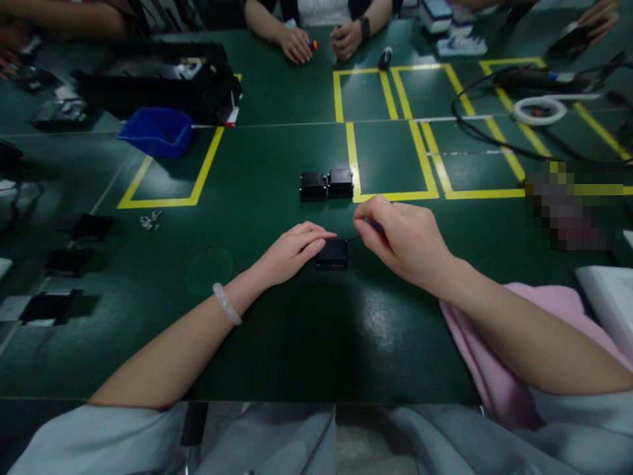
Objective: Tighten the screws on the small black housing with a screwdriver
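A small black rectangular box (332, 253) lies on the green table in front of me. My left hand (300, 247) steadies it, with the thumb at its left side and the fingers reaching along its far edge. My right hand (400, 241) pinches a thin dark rod (353, 239), whose tip meets the box near its far right corner. The rod's other end is hidden inside my fingers. Beyond the hands, two similar black boxes (326, 184) sit side by side.
Small metal screws (150, 220) lie to the left, below a blue bin (157, 132). More black parts (69, 262) line the left side. A pink cloth (475, 330) lies under my right forearm. Across the table are a co-worker's hands (321, 43); cables (475, 125) lie far right.
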`<control>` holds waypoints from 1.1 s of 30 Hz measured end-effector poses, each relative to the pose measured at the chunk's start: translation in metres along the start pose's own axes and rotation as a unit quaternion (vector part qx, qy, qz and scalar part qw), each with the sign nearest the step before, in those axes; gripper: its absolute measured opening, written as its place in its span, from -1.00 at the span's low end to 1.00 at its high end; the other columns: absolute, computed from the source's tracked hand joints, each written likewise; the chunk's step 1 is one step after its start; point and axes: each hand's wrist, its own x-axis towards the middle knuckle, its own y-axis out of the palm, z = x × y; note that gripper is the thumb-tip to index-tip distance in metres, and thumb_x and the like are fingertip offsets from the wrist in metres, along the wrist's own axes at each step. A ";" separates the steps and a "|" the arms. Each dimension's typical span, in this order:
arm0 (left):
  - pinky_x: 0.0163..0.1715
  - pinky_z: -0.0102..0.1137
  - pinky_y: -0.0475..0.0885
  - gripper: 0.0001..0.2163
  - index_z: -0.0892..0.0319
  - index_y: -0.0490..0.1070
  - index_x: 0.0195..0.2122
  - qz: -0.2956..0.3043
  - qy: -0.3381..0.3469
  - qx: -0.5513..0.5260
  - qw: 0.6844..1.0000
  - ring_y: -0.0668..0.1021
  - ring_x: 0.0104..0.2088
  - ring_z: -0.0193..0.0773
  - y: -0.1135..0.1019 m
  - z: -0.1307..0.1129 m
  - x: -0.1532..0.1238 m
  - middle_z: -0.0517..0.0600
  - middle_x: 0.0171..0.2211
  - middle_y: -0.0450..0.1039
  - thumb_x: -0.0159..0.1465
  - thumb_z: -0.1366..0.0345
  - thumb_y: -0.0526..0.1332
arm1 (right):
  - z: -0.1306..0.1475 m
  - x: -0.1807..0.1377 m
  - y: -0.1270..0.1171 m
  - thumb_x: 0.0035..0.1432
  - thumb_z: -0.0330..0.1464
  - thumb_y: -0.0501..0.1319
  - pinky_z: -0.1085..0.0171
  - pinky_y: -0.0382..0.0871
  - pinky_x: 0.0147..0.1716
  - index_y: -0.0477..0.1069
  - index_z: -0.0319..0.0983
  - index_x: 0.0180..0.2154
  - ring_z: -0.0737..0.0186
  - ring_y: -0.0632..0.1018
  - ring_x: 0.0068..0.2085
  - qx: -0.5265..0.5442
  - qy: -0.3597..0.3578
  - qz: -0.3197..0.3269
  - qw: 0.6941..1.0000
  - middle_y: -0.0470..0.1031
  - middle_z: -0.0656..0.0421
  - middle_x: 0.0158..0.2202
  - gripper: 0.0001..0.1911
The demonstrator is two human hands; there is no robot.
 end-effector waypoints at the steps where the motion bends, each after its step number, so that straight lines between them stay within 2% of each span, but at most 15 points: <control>1: 0.10 -0.26 0.32 -0.63 0.14 0.41 0.14 0.000 0.002 -0.001 1.000 0.45 0.06 -0.17 0.000 0.000 0.000 0.05 0.02 0.41 0.48 0.17 -0.06 | 0.000 0.000 0.000 0.35 -0.31 -0.04 0.31 0.20 -0.41 0.35 -0.25 -0.17 0.28 0.51 -0.46 0.001 0.002 -0.006 1.000 0.51 0.19 -0.44 -0.77; 4: 0.09 -0.26 0.33 -0.63 0.16 0.41 0.14 0.002 0.003 -0.003 1.000 0.45 0.06 -0.17 0.000 0.000 0.000 0.06 0.02 0.41 0.48 0.18 -0.06 | 0.000 0.000 0.000 0.32 -0.36 -0.02 0.31 0.21 -0.42 0.32 -0.27 -0.06 0.28 0.51 -0.46 0.011 0.001 -0.013 1.000 0.49 0.22 -0.45 -0.76; 9: 0.09 -0.27 0.33 -0.64 0.12 0.40 0.14 0.003 -0.003 0.003 1.000 0.45 0.06 -0.17 -0.001 0.000 -0.001 0.04 0.03 0.41 0.48 0.17 -0.07 | 0.000 0.001 -0.001 0.34 -0.31 -0.03 0.30 0.21 -0.41 0.35 -0.25 -0.20 0.27 0.51 -0.46 -0.002 -0.010 0.002 1.000 0.50 0.20 -0.45 -0.77; 13: 0.09 -0.27 0.32 -0.63 0.17 0.40 0.14 0.001 0.002 -0.004 1.000 0.45 0.05 -0.17 0.000 0.000 0.000 0.06 0.02 0.41 0.48 0.19 -0.06 | -0.001 0.001 0.000 0.32 -0.37 -0.02 0.31 0.21 -0.42 0.33 -0.27 -0.09 0.29 0.49 -0.48 0.007 -0.011 -0.013 1.000 0.48 0.23 -0.46 -0.78; 18: 0.09 -0.27 0.31 -0.64 0.16 0.41 0.14 -0.001 0.006 -0.004 1.000 0.45 0.05 -0.19 0.000 0.001 0.000 0.05 0.01 0.41 0.48 0.20 -0.05 | -0.001 0.000 0.001 0.35 -0.29 -0.01 0.31 0.19 -0.42 0.35 -0.25 -0.19 0.27 0.51 -0.46 -0.007 -0.017 -0.008 1.000 0.48 0.21 -0.47 -0.77; 23: 0.10 -0.27 0.31 -0.64 0.18 0.41 0.13 -0.004 0.007 -0.004 1.000 0.45 0.06 -0.18 0.001 0.001 -0.001 0.06 0.02 0.41 0.48 0.19 -0.06 | -0.001 0.000 0.001 0.32 -0.37 0.00 0.32 0.22 -0.43 0.31 -0.28 -0.06 0.29 0.50 -0.47 0.007 -0.010 -0.019 1.000 0.49 0.22 -0.44 -0.77; 28: 0.09 -0.27 0.32 -0.64 0.15 0.41 0.14 -0.002 0.008 0.001 1.000 0.45 0.05 -0.19 0.001 0.001 0.000 0.05 0.01 0.41 0.48 0.18 -0.06 | -0.001 0.000 0.001 0.35 -0.29 -0.01 0.30 0.23 -0.43 0.34 -0.25 -0.18 0.24 0.54 -0.46 -0.014 -0.017 -0.016 1.000 0.49 0.20 -0.47 -0.78; 33: 0.09 -0.27 0.31 -0.64 0.17 0.40 0.14 -0.004 0.012 0.001 1.000 0.45 0.05 -0.18 0.001 0.003 0.000 0.06 0.01 0.41 0.49 0.19 -0.06 | 0.000 0.000 0.001 0.31 -0.39 -0.01 0.30 0.25 -0.43 0.31 -0.29 -0.07 0.24 0.55 -0.44 0.002 -0.006 -0.028 1.000 0.52 0.18 -0.42 -0.77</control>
